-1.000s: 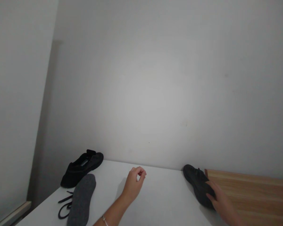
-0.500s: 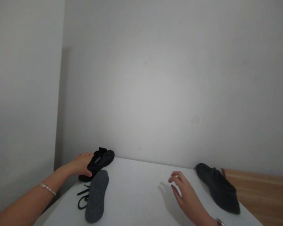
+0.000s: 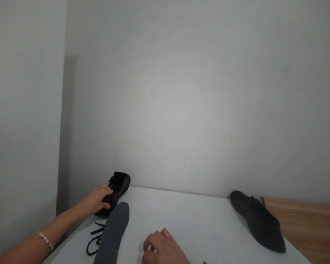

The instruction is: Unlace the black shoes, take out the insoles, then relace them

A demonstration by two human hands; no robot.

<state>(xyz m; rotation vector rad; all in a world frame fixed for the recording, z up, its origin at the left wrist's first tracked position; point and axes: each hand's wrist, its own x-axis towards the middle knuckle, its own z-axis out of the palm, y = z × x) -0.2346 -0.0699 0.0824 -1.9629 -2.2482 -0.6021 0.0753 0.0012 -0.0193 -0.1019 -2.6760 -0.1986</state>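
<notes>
My left hand grips a black shoe at the far left of the table, fingers over its opening and thumb along the near side. A grey insole lies just in front of that shoe, its lower end cut off by the frame's bottom edge. Left of the insole is a loose black shoelace. Low in the middle, my right hand hovers over the table with loosely curled fingers, apart from the thumb; nothing shows in it. The insole is the thing closest to it.
Another dark shoe rests at the table's right side, close to the wall. The white table meets a pale wall at the back. Beyond its right edge is a wood-grained surface.
My right hand has moved left and towards me, nearer the insole. Under my left hand the black shoe has turned a little, with its opening showing more.
</notes>
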